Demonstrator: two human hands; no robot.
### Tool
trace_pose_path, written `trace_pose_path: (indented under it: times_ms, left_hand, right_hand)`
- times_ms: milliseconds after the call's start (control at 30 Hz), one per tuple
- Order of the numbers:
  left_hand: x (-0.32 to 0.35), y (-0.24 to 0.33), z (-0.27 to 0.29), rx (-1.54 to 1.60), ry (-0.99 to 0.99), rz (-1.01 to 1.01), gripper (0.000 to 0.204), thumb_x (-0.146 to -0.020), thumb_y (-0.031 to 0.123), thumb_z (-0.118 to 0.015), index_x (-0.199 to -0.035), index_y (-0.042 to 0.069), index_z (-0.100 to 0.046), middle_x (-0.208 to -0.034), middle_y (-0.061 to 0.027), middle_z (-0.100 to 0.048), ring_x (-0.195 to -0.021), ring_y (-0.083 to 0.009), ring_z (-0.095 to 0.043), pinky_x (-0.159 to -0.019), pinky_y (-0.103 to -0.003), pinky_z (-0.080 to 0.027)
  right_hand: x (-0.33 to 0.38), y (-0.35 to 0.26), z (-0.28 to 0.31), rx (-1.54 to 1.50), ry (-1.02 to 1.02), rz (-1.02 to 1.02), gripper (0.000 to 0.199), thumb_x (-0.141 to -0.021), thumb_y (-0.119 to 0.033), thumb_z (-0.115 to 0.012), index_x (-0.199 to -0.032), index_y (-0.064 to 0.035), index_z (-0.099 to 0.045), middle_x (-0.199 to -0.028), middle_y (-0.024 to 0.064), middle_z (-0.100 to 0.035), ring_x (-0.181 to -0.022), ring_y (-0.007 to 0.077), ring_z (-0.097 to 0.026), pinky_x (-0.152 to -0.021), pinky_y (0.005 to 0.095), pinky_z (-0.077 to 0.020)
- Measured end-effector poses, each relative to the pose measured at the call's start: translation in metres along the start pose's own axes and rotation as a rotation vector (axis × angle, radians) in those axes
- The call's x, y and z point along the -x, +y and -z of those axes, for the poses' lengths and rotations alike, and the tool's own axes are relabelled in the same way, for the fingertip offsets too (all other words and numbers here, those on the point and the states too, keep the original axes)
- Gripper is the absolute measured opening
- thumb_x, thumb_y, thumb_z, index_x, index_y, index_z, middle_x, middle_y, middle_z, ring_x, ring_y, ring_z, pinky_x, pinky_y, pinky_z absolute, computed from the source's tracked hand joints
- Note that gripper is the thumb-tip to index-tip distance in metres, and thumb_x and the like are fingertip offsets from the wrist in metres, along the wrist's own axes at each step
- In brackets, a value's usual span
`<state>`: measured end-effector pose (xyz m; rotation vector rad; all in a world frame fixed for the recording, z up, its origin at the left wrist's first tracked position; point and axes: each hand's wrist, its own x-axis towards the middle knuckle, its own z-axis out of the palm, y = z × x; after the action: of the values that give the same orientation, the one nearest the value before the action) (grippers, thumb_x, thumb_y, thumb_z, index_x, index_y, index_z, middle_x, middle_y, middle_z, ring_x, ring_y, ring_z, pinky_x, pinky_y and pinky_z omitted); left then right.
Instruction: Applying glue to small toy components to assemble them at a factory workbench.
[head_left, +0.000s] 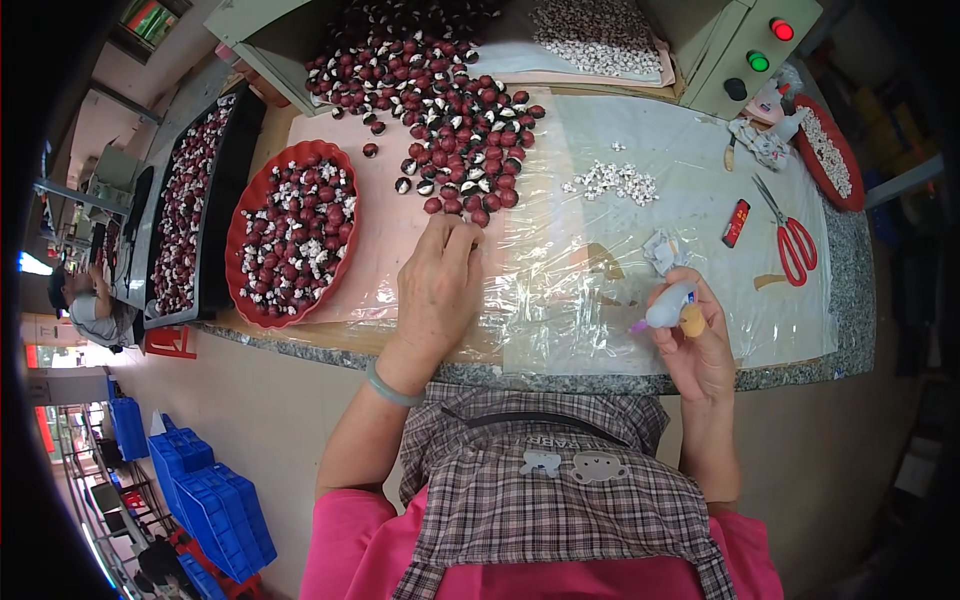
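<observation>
My left hand (440, 282) is bent down at the near edge of a pile of dark red and black-and-white balls (460, 150). Its fingers are drawn together, and their tips lie beside one dark red ball (480, 217); the hand hides whatever may be between them. My right hand (700, 345) is closed round a small white squeeze bottle (670, 304), its purple tip pointing left. A tan cover (692, 320) sits on one of that hand's digits. Beyond the bottle lies a crumpled white scrap (662, 250), and farther off a small heap of white pieces (620, 183).
Left stand a red scalloped tray (240, 265) and a long black tray (222, 165), both filled with balls. Right lie red-handled scissors (795, 250), a red lighter-like object (736, 223) and a red dish (850, 195). A metal cabinet (690, 95) with buttons stands behind.
</observation>
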<state>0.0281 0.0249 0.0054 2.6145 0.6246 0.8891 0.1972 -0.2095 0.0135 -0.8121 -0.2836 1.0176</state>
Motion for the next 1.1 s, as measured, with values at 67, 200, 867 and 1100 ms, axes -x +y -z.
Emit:
trace_pose_path:
  times_ms: [67, 200, 867, 1100]
  left_hand:
    - [0.003, 0.006, 0.007, 0.174, -0.075, 0.162, 0.014, -0.08, -0.005, -0.062, -0.093, 0.001, -0.061, -0.096, -0.0079, -0.055, -0.074, -0.0165, -0.059, -0.064, -0.028, -0.049]
    - [0.019, 0.009, 0.016, 1.129, -0.164, 0.549, 0.021, -0.086, -0.005, -0.061, -0.106, 0.0, -0.065, -0.104, -0.0011, -0.054, -0.086, -0.0059, -0.056, -0.071, -0.019, -0.048]
    - [0.053, 0.033, 0.013, 1.529, -0.338, 0.744, 0.028, -0.09, 0.002, -0.061, -0.118, -0.001, -0.06, -0.107, -0.007, -0.064, -0.088, -0.0128, -0.063, -0.074, -0.024, -0.05]
    - [0.057, 0.031, 0.005, 1.547, -0.341, 0.691, 0.026, -0.091, 0.002, -0.06, -0.117, 0.0, -0.061, -0.108, -0.0079, -0.064, -0.091, -0.0136, -0.064, -0.075, -0.025, -0.052]
  right_hand:
    - [-0.003, 0.003, -0.002, 0.055, 0.027, 0.025, 0.051, -0.084, -0.023, -0.074, -0.122, -0.0015, -0.048, -0.102, 0.0182, -0.063, -0.076, 0.0138, -0.062, -0.065, 0.0205, -0.0522]
    - [-0.01, 0.007, -0.009, 0.068, 0.001, 0.01, 0.049, -0.086, -0.023, -0.072, -0.122, -0.0024, -0.048, -0.104, 0.0201, -0.064, -0.077, 0.0134, -0.063, -0.067, 0.0203, -0.053]
    - [-0.008, 0.018, -0.045, 0.611, 0.112, 0.307, 0.052, -0.091, -0.032, -0.065, -0.127, 0.001, -0.048, -0.098, 0.0141, -0.064, -0.07, 0.0083, -0.057, -0.057, 0.0168, -0.0427]
    - [0.002, 0.018, -0.058, 0.849, 0.067, 0.48, 0.045, -0.094, -0.025, -0.059, -0.129, 0.0009, -0.047, -0.097, 0.0137, -0.065, -0.078, 0.011, -0.06, -0.061, 0.0184, -0.0449]
